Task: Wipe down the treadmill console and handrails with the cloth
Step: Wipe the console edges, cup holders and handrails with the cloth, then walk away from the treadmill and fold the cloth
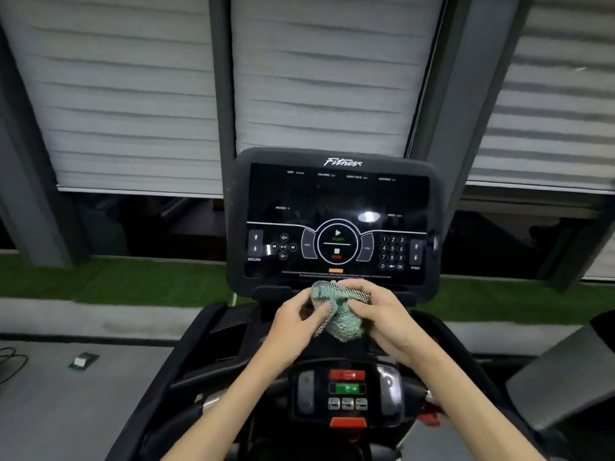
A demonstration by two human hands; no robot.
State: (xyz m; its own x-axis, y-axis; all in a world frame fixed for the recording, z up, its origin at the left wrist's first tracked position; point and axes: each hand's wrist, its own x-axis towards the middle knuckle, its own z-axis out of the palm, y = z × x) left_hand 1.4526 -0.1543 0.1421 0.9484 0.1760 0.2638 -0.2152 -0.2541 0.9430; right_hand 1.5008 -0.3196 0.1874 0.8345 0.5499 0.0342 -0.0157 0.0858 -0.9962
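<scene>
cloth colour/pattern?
Mint green, with a black-and-white checked edge; the cloth shows best in the head view, bunched between both hands.

Dim, soft, wide-angle bent edges; a lamp glare on the console (368,216).

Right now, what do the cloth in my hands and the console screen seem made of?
The cloth: soft woven or knitted fabric, teal with a checked edge; it bunches loosely. The console screen: glossy black glass or plastic, hard to say which; it reflects sharply.

Location: indoor gym.
Indicators: treadmill console (336,221) marked "Fitness", lower control panel (346,394), artificial turf strip (109,281), shuttered windows (126,94).
</scene>
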